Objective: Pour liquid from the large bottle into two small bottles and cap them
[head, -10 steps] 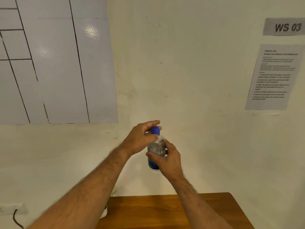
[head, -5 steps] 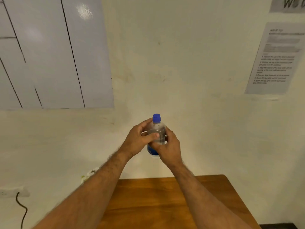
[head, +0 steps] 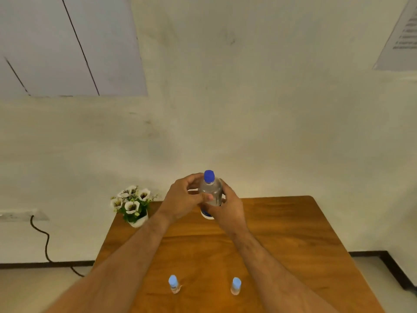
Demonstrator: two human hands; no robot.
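Wooden table [head: 282, 240], brown, grain visible, rounded far corners, set close to a pale wall. Far left corner: white pot [head: 138, 221] of white flowers. Near edge: two small bottles with light blue caps, upright, well apart, left bottle [head: 173, 283], right bottle [head: 236, 285]. Both capped.

Single view, head-worn, wide-angle. It looks forward and somewhat down from above the near edge of the wooden table [head: 282, 240], facing the pale wall [head: 248, 109] behind it. Both forearms enter from the bottom edge; the hands sit near frame centre, close to the lens. Straight lines bow toward the edges (wide lens). Wall fills the upper half, tabletop the lower; floor [head: 33, 290] shows at the left.
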